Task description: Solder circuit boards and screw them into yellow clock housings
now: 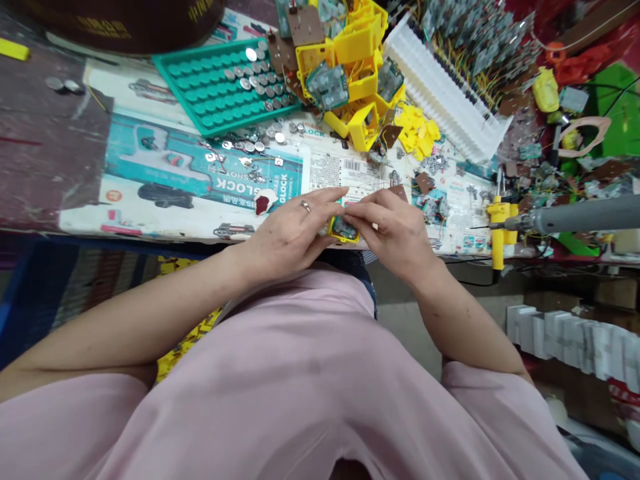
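Note:
Between my two hands, at the table's front edge, is a small yellow plastic case point(345, 236) with a green circuit board point(344, 227) inside it. My left hand point(297, 227), a ring on one finger, is closed round the case's left side. From the right, my right hand point(397, 230) pinches at the case's upper right edge, thumb and fingers together. Whether a tiny part is between those fingertips is hidden. Just left of my left hand lies a torn white scrap with a dark red patch point(263, 203).
A teal tray point(200, 87) holds several button cells; more lie loose below it. Yellow cases point(360, 53) with boards are piled behind, beside yellow pieces point(416, 130) and a white rack point(445, 87). At right, a grey-handled tool point(575, 217) with a thin tip rests on a yellow holder point(497, 230).

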A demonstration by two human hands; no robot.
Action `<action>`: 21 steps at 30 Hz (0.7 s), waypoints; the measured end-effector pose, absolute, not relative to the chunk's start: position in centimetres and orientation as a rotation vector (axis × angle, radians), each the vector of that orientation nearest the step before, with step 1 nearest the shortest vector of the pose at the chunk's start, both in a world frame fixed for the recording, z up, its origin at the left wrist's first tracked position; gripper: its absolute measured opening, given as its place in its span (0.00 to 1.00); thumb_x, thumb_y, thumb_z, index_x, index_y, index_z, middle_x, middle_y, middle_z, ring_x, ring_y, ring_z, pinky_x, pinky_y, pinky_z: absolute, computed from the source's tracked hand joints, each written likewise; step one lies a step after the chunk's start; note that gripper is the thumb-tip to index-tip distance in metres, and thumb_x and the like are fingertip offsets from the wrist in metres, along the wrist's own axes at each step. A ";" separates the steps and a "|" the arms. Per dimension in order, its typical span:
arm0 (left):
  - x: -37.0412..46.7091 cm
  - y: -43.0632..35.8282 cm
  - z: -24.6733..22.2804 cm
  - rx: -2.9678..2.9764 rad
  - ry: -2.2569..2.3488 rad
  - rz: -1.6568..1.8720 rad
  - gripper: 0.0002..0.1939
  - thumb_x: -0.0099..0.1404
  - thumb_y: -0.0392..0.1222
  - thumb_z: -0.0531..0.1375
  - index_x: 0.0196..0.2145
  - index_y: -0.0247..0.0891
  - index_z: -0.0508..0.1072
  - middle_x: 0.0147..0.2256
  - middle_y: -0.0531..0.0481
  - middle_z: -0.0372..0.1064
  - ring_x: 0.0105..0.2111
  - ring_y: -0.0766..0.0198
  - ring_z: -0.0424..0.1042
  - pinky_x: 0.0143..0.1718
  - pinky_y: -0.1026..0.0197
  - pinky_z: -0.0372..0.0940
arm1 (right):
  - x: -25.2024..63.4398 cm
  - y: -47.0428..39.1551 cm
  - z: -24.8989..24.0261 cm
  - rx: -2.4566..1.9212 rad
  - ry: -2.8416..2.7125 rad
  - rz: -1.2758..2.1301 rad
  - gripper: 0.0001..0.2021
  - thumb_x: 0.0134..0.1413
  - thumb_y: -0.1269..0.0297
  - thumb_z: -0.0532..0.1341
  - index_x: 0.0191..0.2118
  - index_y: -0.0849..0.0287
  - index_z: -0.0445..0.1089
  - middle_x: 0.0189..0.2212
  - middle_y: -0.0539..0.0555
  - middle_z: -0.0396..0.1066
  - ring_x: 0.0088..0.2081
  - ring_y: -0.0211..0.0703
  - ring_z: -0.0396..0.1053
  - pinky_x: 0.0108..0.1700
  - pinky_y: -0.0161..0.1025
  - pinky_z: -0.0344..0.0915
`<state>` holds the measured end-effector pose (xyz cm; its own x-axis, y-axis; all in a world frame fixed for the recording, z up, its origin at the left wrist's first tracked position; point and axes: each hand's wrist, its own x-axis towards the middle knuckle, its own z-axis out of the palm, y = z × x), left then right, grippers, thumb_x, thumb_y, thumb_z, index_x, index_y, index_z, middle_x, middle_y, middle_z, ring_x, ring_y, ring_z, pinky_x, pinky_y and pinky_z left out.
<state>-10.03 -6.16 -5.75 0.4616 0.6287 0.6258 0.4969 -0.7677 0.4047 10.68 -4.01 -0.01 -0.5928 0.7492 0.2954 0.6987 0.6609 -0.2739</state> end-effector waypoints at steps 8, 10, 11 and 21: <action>-9.8 -6.3 -5.6 2.468 0.992 1.209 0.24 0.66 0.37 0.61 0.58 0.29 0.62 0.50 0.38 0.75 0.49 0.56 0.76 0.50 0.56 0.73 | 11.2 -4.8 -0.2 -1.140 -2.451 0.246 0.10 0.65 0.63 0.59 0.44 0.55 0.77 0.36 0.54 0.76 0.39 0.40 0.72 0.41 0.37 0.68; -9.8 -6.4 -5.4 2.491 0.984 1.215 0.23 0.67 0.36 0.61 0.57 0.29 0.62 0.51 0.37 0.74 0.52 0.56 0.75 0.52 0.56 0.72 | 11.4 -4.5 -0.2 -1.144 -2.433 0.306 0.09 0.64 0.63 0.60 0.43 0.55 0.77 0.36 0.54 0.76 0.39 0.40 0.72 0.42 0.38 0.68; -9.8 -6.5 -5.3 2.511 0.991 1.200 0.22 0.67 0.36 0.61 0.57 0.29 0.63 0.52 0.36 0.73 0.53 0.55 0.75 0.52 0.56 0.72 | 11.5 -4.3 -0.2 -1.135 -2.441 0.328 0.08 0.64 0.63 0.60 0.42 0.55 0.77 0.36 0.54 0.76 0.39 0.40 0.72 0.42 0.38 0.68; -9.8 -6.5 -5.3 2.662 1.044 1.122 0.10 0.69 0.38 0.58 0.47 0.33 0.72 0.49 0.37 0.75 0.48 0.56 0.77 0.48 0.56 0.74 | 11.2 -3.8 0.0 -1.150 -2.505 0.236 0.07 0.64 0.64 0.60 0.39 0.55 0.77 0.35 0.53 0.76 0.39 0.41 0.72 0.41 0.38 0.68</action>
